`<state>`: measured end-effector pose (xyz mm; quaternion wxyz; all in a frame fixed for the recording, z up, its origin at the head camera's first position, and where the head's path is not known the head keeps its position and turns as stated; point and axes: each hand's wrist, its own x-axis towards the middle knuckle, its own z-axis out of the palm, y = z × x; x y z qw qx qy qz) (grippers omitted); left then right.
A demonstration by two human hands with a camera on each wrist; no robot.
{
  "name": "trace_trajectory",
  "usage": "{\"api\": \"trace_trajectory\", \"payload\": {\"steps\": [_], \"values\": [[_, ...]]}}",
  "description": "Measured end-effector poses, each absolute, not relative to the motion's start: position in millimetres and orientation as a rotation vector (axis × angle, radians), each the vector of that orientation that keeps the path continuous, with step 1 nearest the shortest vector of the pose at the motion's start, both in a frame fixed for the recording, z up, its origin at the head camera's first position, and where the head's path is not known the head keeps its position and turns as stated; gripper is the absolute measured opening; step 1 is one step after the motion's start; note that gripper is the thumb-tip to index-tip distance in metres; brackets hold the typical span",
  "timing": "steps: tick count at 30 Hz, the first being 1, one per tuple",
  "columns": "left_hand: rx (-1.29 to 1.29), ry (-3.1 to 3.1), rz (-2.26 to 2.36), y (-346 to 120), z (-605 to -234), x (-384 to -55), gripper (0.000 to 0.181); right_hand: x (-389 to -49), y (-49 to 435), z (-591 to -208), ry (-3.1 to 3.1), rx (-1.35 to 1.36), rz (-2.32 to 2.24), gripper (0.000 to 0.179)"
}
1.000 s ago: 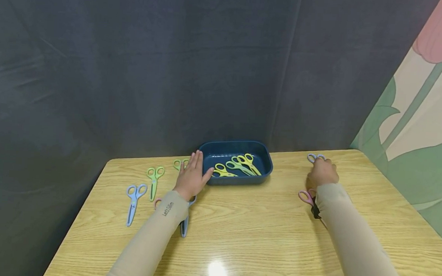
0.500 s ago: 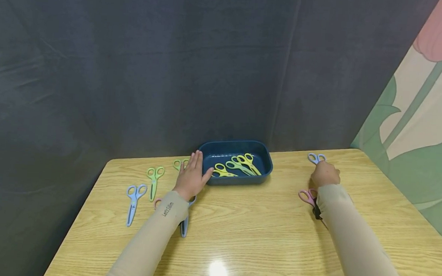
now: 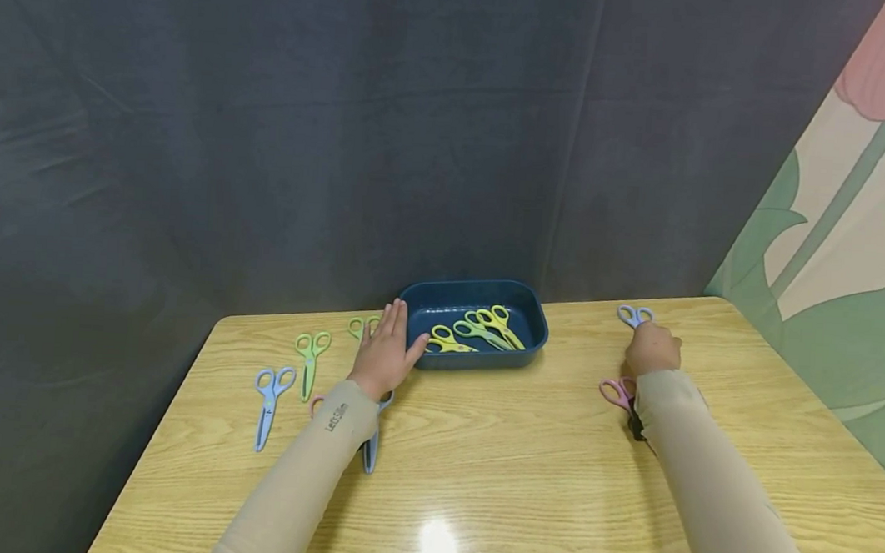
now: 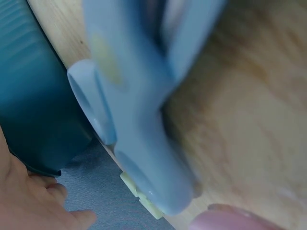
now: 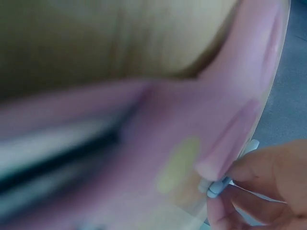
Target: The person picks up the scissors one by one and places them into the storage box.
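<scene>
- 3 yellow & green scissors (image 3: 488,337) lay in tray (image 3: 483,361).
- L hand (image 3: 383,359) was against tray's L end, fingers straight, thumb spread.
- R hand (image 3: 652,350): fingers pinched blue scissors (image 3: 635,321) nr far edge of worktop (image 3: 493,454), R of tray.
- Pink scissors (image 3: 626,401) lay just nearer, partly hidden by R sleeve (image 3: 702,474).

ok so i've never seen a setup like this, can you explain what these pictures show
There's no machine here, just a person working bare-handed. The wide picture comes from a camera on the head, looking forward and down; each blurry close-up comes from a camera on one wrist.

On the wooden table sits a dark blue tray holding yellow and green scissors. More scissors lie to both sides, including pink scissors partly hidden by the right sleeve.

The left hand rests, fingers straight, at the tray's left end. The right hand pinches blue scissors near the table's far edge.
</scene>
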<state>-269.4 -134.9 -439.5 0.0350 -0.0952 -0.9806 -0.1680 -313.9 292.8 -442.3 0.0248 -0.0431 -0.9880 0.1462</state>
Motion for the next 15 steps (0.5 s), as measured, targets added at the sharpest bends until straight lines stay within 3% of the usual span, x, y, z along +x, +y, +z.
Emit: {"api": "trace_trajectory", "payload": {"steps": [15], "values": [[-0.295,-3.035,-0.523,-134.9,-437.0,-267.8,0.08,-317.0,301.0,-444.0,-3.006,-0.204,0.582,0.012]]}}
